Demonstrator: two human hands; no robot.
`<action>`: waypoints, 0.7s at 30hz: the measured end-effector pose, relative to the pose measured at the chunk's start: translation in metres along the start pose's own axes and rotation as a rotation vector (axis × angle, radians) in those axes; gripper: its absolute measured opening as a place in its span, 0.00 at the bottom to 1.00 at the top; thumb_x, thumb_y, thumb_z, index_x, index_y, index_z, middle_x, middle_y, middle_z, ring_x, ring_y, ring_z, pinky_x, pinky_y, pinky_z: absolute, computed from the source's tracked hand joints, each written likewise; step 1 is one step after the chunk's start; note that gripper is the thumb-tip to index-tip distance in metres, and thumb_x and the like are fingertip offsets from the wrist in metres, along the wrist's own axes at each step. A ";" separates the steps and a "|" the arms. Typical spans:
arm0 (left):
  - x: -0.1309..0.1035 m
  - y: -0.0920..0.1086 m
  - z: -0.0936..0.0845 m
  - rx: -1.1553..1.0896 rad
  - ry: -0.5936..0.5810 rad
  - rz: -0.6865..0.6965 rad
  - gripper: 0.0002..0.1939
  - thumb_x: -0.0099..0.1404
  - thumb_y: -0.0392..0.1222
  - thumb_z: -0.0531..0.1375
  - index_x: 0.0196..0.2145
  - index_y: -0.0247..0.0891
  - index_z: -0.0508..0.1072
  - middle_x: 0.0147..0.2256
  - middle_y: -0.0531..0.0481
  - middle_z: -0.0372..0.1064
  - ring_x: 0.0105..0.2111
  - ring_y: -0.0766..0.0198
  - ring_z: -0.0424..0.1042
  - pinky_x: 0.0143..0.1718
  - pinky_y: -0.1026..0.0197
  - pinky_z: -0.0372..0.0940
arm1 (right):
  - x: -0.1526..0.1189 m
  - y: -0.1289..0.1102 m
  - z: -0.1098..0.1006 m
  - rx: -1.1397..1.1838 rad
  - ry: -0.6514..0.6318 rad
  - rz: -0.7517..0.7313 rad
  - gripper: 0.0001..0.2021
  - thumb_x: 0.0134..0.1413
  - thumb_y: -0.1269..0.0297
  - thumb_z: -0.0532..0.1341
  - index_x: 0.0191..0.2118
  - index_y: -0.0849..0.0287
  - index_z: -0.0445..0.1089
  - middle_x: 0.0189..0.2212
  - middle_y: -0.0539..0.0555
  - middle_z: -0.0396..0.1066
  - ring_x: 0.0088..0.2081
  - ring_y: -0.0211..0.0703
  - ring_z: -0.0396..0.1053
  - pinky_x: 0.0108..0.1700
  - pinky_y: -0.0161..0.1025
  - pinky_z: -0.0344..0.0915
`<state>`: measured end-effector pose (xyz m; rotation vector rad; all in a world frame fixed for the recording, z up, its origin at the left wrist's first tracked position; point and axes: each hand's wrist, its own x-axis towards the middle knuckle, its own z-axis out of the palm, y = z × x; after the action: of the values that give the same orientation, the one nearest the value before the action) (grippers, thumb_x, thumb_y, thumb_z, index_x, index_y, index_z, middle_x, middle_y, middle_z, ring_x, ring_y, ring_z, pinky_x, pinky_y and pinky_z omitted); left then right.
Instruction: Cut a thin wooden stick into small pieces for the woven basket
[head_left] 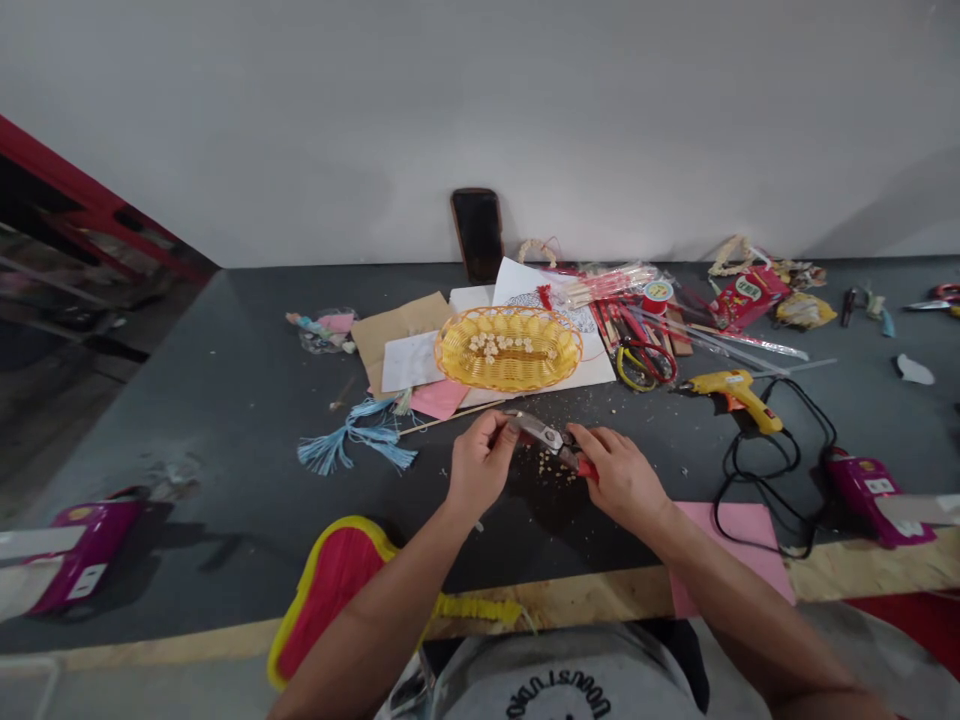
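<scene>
My right hand [624, 478] is closed around the red handle of a pair of scissors [541, 432], whose metal blades point left. At the blade tips, the thumb and fingers of my left hand [480, 462] are pinched together. What they hold, if anything, is too small to make out. Beyond both hands sits a yellow woven basket [508, 378] with several small pale flower-shaped pieces [491, 346] in it. Pale crumbs [555, 470] lie scattered on the dark table below the scissors.
A phone [478, 235] leans on the wall. Right of the basket lie red-and-yellow-handled scissors [637, 368] and a yellow glue gun [739, 395] with a black cord. Blue tassels [356, 437] lie left. A red heart-shaped piece with yellow edging [337, 580] overlaps the table's front edge.
</scene>
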<state>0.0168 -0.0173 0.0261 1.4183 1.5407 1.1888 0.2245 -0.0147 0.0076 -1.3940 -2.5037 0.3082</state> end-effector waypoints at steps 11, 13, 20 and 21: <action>0.002 -0.005 -0.004 -0.281 -0.129 -0.176 0.12 0.62 0.47 0.58 0.27 0.36 0.70 0.20 0.52 0.69 0.15 0.71 0.54 0.18 0.66 0.48 | 0.002 0.001 -0.004 -0.025 -0.036 -0.010 0.30 0.52 0.73 0.55 0.63 0.59 0.55 0.52 0.61 0.68 0.50 0.52 0.65 0.47 0.47 0.60; 0.002 -0.006 -0.004 -0.375 -0.176 -0.254 0.13 0.60 0.49 0.59 0.27 0.36 0.68 0.20 0.51 0.70 0.14 0.73 0.50 0.16 0.67 0.44 | 0.002 0.002 -0.004 -0.018 -0.050 -0.009 0.31 0.50 0.74 0.55 0.63 0.59 0.55 0.52 0.61 0.68 0.50 0.52 0.65 0.48 0.47 0.60; 0.005 0.003 -0.008 -0.492 -0.251 -0.399 0.16 0.55 0.51 0.64 0.26 0.35 0.66 0.18 0.53 0.69 0.13 0.76 0.49 0.15 0.69 0.42 | 0.002 0.001 -0.007 0.015 -0.081 -0.006 0.29 0.52 0.75 0.54 0.61 0.57 0.58 0.49 0.59 0.69 0.48 0.49 0.66 0.48 0.44 0.59; 0.004 0.004 -0.008 -0.506 -0.257 -0.414 0.17 0.54 0.51 0.64 0.26 0.35 0.66 0.18 0.53 0.69 0.13 0.77 0.48 0.15 0.69 0.42 | 0.002 0.000 -0.007 0.012 -0.091 -0.002 0.28 0.52 0.75 0.54 0.60 0.57 0.59 0.47 0.58 0.70 0.47 0.48 0.66 0.47 0.43 0.59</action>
<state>0.0102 -0.0142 0.0329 0.8303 1.1697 1.0002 0.2258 -0.0129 0.0150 -1.4026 -2.5719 0.3939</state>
